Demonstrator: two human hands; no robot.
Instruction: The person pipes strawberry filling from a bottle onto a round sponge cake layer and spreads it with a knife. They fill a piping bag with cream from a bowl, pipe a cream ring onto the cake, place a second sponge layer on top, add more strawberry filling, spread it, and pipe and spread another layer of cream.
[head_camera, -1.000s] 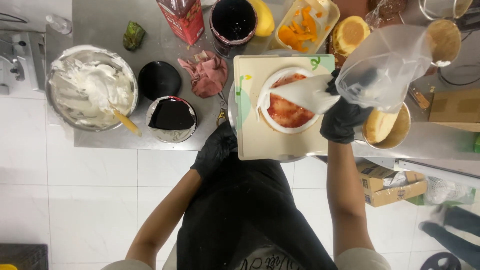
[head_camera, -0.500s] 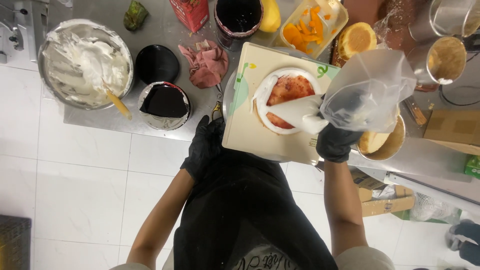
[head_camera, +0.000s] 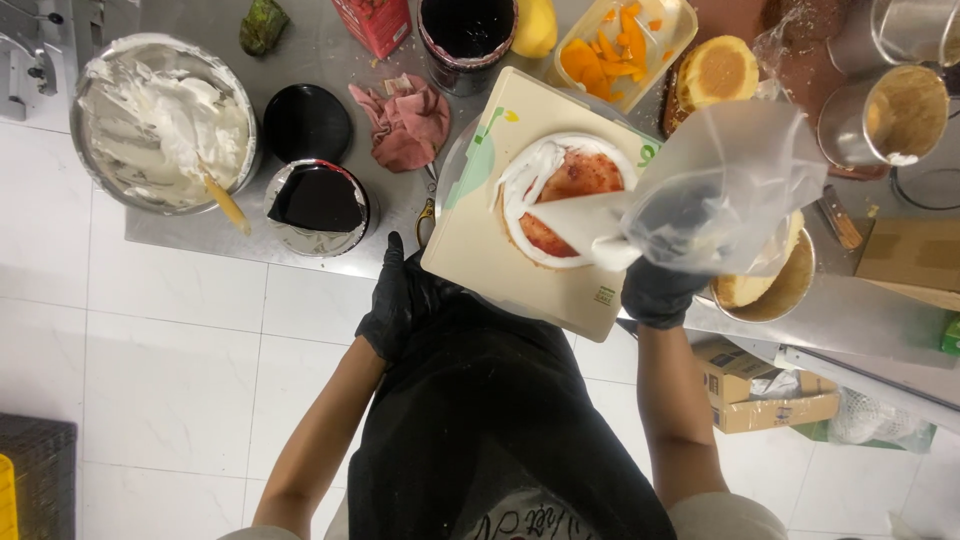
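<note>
While right hand (head_camera: 662, 290) fingers squeeze piping bag (head_camera: 700, 195), left hand (head_camera: 398, 300) fingers curled at board (head_camera: 490, 260) edge

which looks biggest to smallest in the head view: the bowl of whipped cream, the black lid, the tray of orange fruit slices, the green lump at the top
1. bowl of whipped cream
2. tray of orange fruit slices, partly cut off by the frame edge, so less sure
3. black lid
4. green lump
</note>
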